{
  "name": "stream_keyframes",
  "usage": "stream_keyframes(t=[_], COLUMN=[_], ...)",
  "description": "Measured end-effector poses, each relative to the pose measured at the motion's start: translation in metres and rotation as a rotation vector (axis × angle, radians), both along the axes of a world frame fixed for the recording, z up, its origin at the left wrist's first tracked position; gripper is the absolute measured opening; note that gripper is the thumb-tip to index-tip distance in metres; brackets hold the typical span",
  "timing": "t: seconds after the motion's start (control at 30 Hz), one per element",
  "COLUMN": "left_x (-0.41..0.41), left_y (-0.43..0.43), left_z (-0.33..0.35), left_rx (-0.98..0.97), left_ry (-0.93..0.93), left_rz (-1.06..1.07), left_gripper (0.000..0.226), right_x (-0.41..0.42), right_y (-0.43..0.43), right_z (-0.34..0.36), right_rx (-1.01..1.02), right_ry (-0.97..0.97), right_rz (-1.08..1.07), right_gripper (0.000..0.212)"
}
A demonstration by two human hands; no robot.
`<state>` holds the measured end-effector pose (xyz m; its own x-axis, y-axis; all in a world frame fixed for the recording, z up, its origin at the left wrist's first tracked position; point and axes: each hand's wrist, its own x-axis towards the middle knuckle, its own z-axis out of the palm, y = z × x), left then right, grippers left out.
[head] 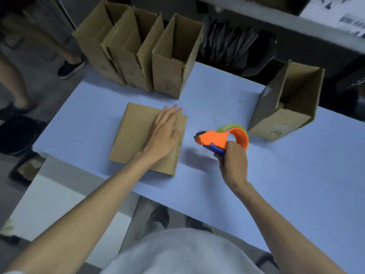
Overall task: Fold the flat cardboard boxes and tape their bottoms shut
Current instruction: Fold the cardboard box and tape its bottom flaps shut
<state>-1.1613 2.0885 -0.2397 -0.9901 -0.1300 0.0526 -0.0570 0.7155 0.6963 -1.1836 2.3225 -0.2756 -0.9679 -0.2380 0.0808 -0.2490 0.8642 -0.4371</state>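
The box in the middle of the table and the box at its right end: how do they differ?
The middle box lies low with a closed face up; the right-end box stands taller, its open top showing the inside. The left hand presses flat on the middle box; no hand touches the right-end box. Both are plain brown cardboard on the blue table.

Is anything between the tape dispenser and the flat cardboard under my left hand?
Nothing visible. Only blue table lies between the tape dispenser in the right hand and the flat cardboard; the left hand rests on it.
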Motion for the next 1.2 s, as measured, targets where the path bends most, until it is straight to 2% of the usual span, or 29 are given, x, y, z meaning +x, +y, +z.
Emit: stream_keyframes(t=[0.07, 0.2, 0.3, 0.43, 0.53, 0.6, 0.67, 0.73, 0.8, 0.9, 1.03, 1.2], left_x=[0.008, 0.018, 0.021, 0.024, 0.020, 0.014, 0.010, 0.010, 0.011, 0.013, 0.011, 0.010], left_y=[0.004, 0.012, 0.017, 0.019, 0.019, 0.012, 0.006, 0.003, 0.002, 0.002, 0.003, 0.006], left_z=[0.019, 0.042, 0.053, 0.057, 0.061, 0.063, 0.063, 0.061, 0.058, 0.055, 0.051, 0.050], left_rx=[0.054, 0.102, 0.095, 0.119, 0.119, 0.237, 0.391, 0.501, 0.618, 0.715, 0.709, 0.628], left_ry=[0.049, -0.009, 0.072, 0.081, 0.023, -0.115, -0.258, -0.321, -0.351, -0.426, -0.498, -0.507], left_rz=[-0.129, -0.279, -0.284, -0.269, -0.204, -0.184, -0.217, -0.202, -0.103, -0.014, 0.109, 0.207], left_gripper=[0.063, 0.060, 0.045, 0.032, 0.022, 0.013, 0.006, 0.007, 0.013, 0.017, 0.016, 0.017], right_x=[0.005, 0.008, 0.008, 0.003, -0.003, -0.008, -0.012, -0.011, -0.006, -0.004, -0.010, -0.019], right_y=[0.006, 0.012, 0.012, 0.015, 0.015, 0.012, 0.012, 0.012, 0.009, 0.000, -0.005, -0.003], right_z=[0.016, 0.038, 0.047, 0.045, 0.050, 0.059, 0.069, 0.078, 0.084, 0.088, 0.087, 0.095], right_rx=[-0.014, -0.042, -0.034, -0.100, -0.152, -0.205, -0.283, -0.329, -0.312, -0.153, -0.042, -0.023], right_ry=[0.099, 0.226, 0.277, 0.233, 0.058, -0.212, -0.502, -0.591, -0.555, -0.401, -0.203, -0.301], right_rz=[0.088, 0.217, 0.260, 0.286, 0.327, 0.290, 0.280, 0.317, 0.359, 0.362, 0.416, 0.458], right_gripper=[0.033, 0.046, 0.045, 0.033, 0.029, 0.032, 0.056, 0.062, 0.064, 0.076, 0.055, 0.055])
